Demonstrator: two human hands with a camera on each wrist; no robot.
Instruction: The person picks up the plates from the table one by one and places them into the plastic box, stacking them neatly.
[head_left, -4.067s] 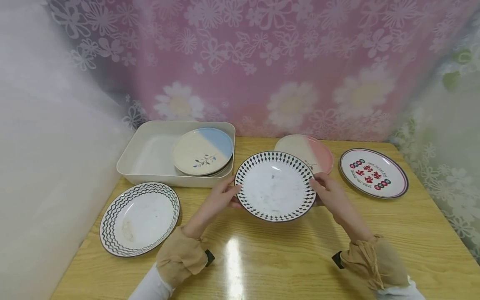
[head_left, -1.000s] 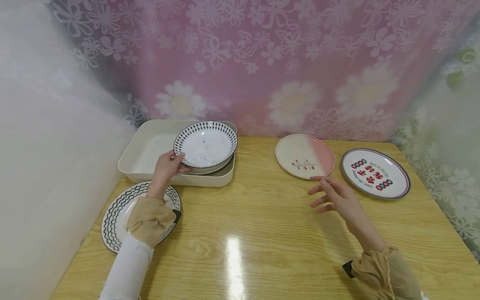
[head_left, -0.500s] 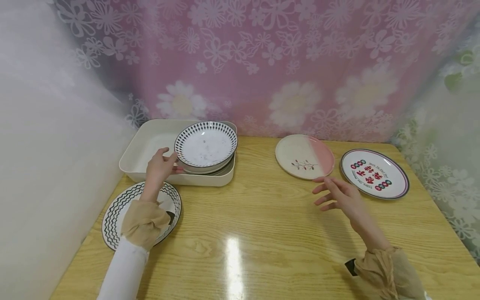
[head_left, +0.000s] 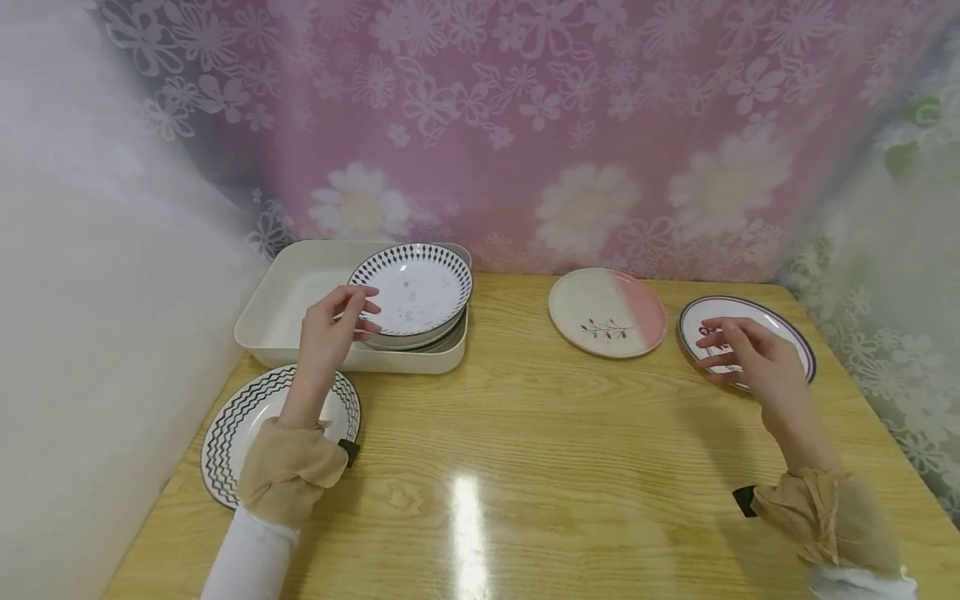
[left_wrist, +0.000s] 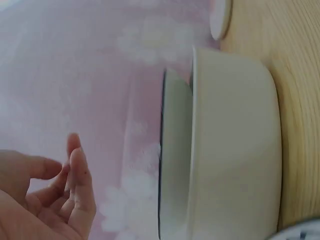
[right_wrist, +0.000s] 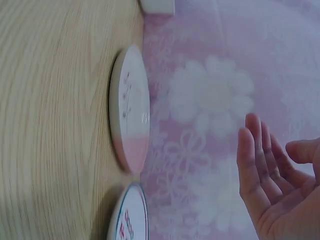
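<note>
My left hand (head_left: 330, 329) hovers over the left rim of the diamond-patterned plate (head_left: 420, 292), fingers loosely bent and holding nothing. That plate lies on top of a stack in the right part of the cream bin (head_left: 273, 312); the left wrist view shows the hand apart from the plate and the bin wall (left_wrist: 235, 145). My right hand (head_left: 765, 367) is raised over the oval plate with red lettering (head_left: 798, 350), covering part of it. Its fingers are relaxed with nothing between them, and the right wrist view shows them (right_wrist: 272, 175) well away from the plates.
A cream and pink plate (head_left: 600, 312) with a twig design lies at the back of the wooden table (head_left: 555, 467). The zigzag-rimmed plate (head_left: 232, 442) is at the left, partly under my left forearm. A pink flowered curtain (head_left: 480, 125) hangs behind.
The diamond-patterned plate went from both hands into the bin, onto the stack. My left hand let go of it and rose; my right hand moved rightward over the lettered plate.
</note>
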